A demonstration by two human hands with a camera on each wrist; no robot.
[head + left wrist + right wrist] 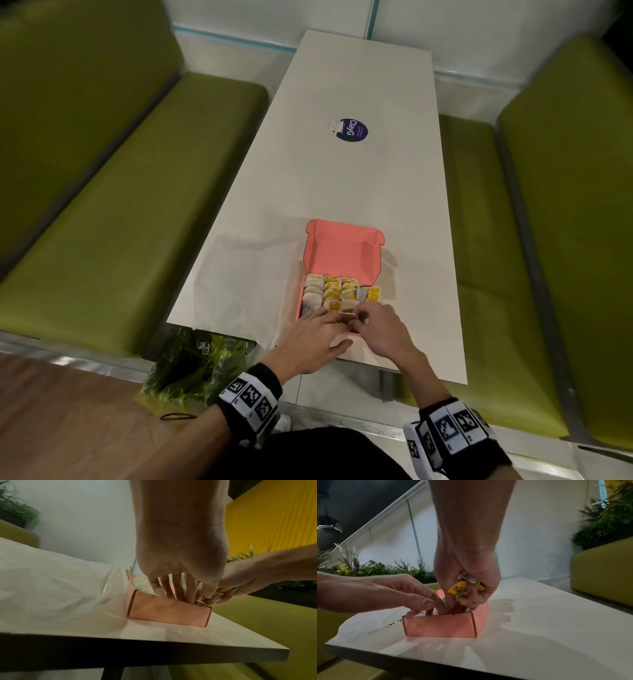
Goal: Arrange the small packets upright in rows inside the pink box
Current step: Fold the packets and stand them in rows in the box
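Note:
The pink box [300, 301] stands open near the front edge of the white table [359, 188], its lid [342, 250] tilted back. Rows of small white and yellow packets [337, 291] stand upright in it. My left hand [329, 323] reaches over the near wall, its straight fingers [178, 592] pressing down among the packets. My right hand [363, 317] hovers at the box's near right corner and grips a bunch of packets in its curled fingers; a yellow-tagged packet [458, 588] shows there. The near wall of the box [440, 626] hides what both hands' fingertips touch inside it.
A clear plastic bag [246, 281] lies flat on the table left of the box. A round purple sticker [350, 130] sits farther up the table. Green benches [154, 222] flank both sides. A green and black bag [195, 363] lies on the floor under the near edge.

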